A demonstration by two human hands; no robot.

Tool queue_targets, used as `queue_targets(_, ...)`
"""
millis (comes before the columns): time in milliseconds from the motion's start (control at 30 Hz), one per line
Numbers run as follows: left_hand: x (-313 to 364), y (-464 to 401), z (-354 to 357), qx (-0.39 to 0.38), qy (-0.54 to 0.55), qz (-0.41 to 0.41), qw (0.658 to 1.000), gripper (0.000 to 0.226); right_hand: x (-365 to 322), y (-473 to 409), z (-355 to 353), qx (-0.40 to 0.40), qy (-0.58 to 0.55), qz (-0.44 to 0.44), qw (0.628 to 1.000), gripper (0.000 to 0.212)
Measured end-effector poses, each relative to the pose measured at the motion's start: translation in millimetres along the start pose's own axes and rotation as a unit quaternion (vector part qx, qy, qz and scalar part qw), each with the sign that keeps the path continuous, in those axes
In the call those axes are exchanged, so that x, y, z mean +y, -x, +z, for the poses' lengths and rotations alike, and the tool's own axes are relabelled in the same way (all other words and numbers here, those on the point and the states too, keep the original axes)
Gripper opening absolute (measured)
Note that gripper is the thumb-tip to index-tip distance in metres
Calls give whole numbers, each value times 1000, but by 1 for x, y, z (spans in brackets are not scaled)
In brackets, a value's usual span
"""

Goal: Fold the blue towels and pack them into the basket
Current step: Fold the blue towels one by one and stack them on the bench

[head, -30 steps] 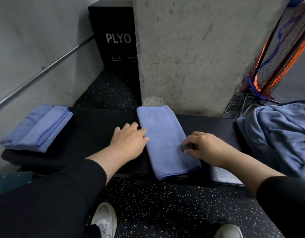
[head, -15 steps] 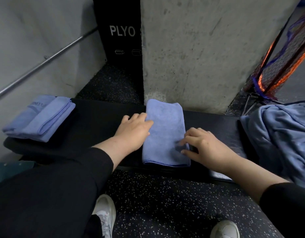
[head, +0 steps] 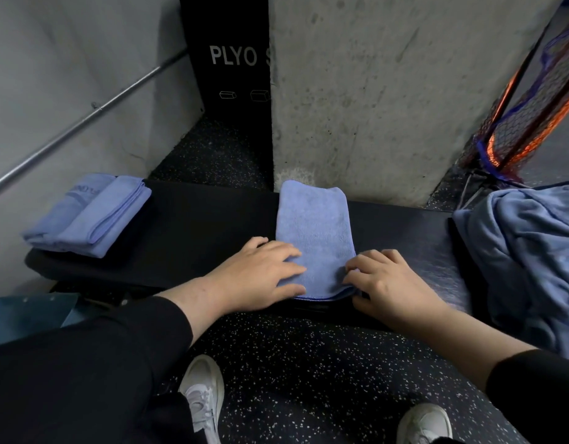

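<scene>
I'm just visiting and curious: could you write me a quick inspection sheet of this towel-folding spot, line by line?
Surface: black padded bench, set against a concrete pillar.
Job's things: folded towel at mid-bench; folded stack at the bench's left end; unfolded pile on the right; no basket seen.
Clutter: nothing seen.
Hands: left hand lies flat on the folded towel's near left corner; right hand pinches its near right corner.
Cables: nothing seen.
Surroundings: black PLYO box, wall rail, orange netting, speckled floor.
</scene>
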State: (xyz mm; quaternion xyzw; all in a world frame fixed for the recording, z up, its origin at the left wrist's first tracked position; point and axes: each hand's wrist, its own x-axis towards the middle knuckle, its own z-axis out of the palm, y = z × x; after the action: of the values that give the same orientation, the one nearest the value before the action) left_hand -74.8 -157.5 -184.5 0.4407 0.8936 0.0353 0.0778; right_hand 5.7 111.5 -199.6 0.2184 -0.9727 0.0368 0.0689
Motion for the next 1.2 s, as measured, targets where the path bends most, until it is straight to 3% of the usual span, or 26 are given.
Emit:
queue_targets(100, 7, -2, -2, 3, 3, 31, 1000, 64, -9, -7, 5, -3, 5, 43, 999, 17)
queue_targets(233, 12, -5, 2, 30, 0, 21, 999, 71, -9, -17, -6, 16, -152, 173, 973, 11)
queue_targets(333, 9, -10, 5, 99, 14, 14, 995, 27, -1, -23, -16, 18, -260, 234, 937, 2)
queue_targets(367, 8, -12, 6, 128, 34, 4, 991, 13, 0, -23, -17, 22, -271, 238, 932, 3)
queue_targets(433, 6, -13, 2, 154, 118, -50, 980, 15, 2, -23, -18, 27, -246, 201, 948, 6)
queue_targets(533, 5, -11, -10, 106, 230, -101, 962, 12, 1, -20, -14, -16, -160, 105, 981, 42)
queue_targets(700, -1, -5, -20, 75, 300, -117, 944, 19, -11, -23, -19, -18, -166, 89, 982, 40)
queue_targets(867, -4, 6, -32, 112, 360, -122, 918, 33, -17, -25, -44, -43, -315, 153, 936, 7)
queue_targets(1033, -9, 13, -36, 38, 410, -130, 902, 23, -17, -23, -51, -86, -402, 161, 897, 15)
queue_targets(1167, -11, 4, -33, 58, 396, -163, 902, 28, -15, -27, -43, -64, -365, 221, 902, 48)
queue_targets(1200, -12, 0, -32, 61, 387, -174, 903, 26, -12, -30, -40, -51, -360, 234, 902, 45)
